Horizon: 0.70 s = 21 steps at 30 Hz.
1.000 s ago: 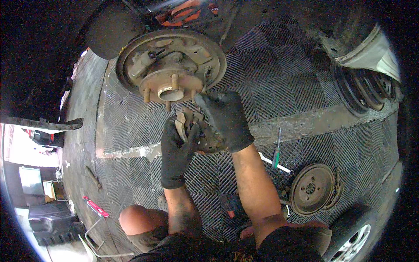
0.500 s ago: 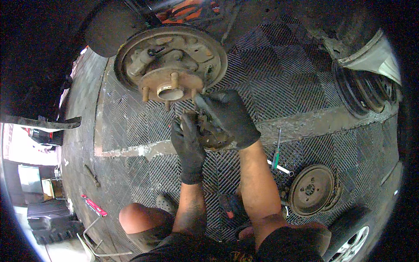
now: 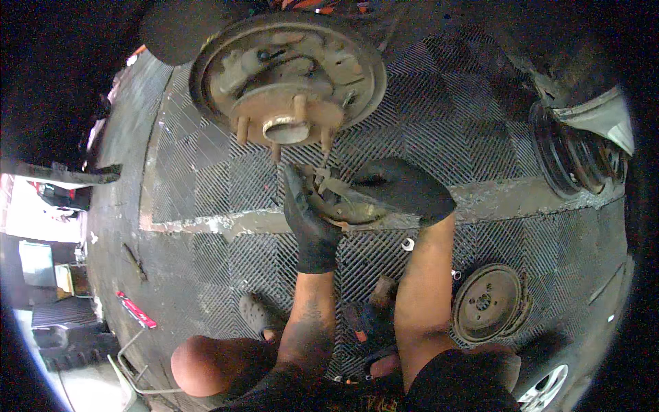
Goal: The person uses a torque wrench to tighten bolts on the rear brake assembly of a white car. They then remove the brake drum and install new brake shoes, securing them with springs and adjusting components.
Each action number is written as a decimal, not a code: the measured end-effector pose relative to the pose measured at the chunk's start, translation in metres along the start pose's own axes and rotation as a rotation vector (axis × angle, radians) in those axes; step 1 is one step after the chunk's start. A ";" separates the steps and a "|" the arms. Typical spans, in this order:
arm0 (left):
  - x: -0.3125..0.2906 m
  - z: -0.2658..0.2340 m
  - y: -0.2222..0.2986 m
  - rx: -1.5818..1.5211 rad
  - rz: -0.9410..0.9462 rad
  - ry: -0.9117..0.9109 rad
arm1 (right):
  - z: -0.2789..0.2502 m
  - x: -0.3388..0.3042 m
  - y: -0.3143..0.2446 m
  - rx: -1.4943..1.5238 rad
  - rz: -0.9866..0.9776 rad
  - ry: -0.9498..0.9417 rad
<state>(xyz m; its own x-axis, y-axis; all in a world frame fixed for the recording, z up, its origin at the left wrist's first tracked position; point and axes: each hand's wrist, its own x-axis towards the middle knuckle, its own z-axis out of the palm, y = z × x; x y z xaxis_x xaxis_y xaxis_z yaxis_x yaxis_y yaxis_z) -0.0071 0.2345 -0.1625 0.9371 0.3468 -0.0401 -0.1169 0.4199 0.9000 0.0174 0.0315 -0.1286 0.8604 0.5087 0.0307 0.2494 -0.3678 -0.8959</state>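
My left hand (image 3: 310, 230), in a black glove, is closed around the near-left side of a curved, dirty brake shoe (image 3: 353, 213) just below the wheel hub. My right hand (image 3: 405, 189), gloved too, reaches in from the right. Its fingers are closed on a greyish metal lever (image 3: 335, 185) that lies across the shoe; the fingertips are partly hidden. Ahead of both hands, the rusty wheel hub (image 3: 287, 115) with its studs sticks out from the bare brake backing plate (image 3: 218, 72). What links the lever to the hub side is too small to make out.
A brake drum (image 3: 486, 302) lies on the black grid floor mat (image 3: 206, 268) at right. A wrench (image 3: 408, 244) is partly under my right forearm. Steel wheel rims (image 3: 559, 154) stand far right; a red package (image 3: 136, 310) lies left. A wheel (image 3: 546, 388) is near right.
My view has shifted, so the hub appears lower and farther right. My right hand has turned flatter and drawn away rightward from the hub studs, and the lever now shows between the hands.
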 end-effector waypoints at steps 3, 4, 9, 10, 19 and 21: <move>-0.006 -0.008 -0.005 -0.194 -0.011 -0.044 | -0.007 -0.013 -0.007 -0.094 0.157 -0.052; -0.006 -0.008 -0.008 -0.273 -0.176 0.085 | -0.009 -0.017 -0.010 -0.135 0.165 -0.033; -0.008 0.013 -0.028 -0.420 -0.351 -0.082 | -0.022 -0.043 -0.036 -0.139 0.096 0.318; -0.009 0.020 -0.033 -0.523 -0.381 -0.195 | -0.025 -0.049 -0.042 -0.209 0.127 0.409; -0.002 0.057 -0.031 -0.671 -0.523 -0.330 | -0.008 -0.047 -0.058 0.061 0.164 1.128; -0.002 0.064 -0.029 -0.758 -0.528 -0.229 | 0.003 -0.047 -0.052 -0.651 0.076 1.074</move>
<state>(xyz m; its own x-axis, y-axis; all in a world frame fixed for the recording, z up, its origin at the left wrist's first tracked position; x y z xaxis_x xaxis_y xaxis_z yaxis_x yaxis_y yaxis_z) 0.0161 0.1677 -0.1607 0.9622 -0.1824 -0.2022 0.2331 0.9355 0.2653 -0.0374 0.0293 -0.0845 0.7326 -0.3072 0.6074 0.0928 -0.8390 -0.5362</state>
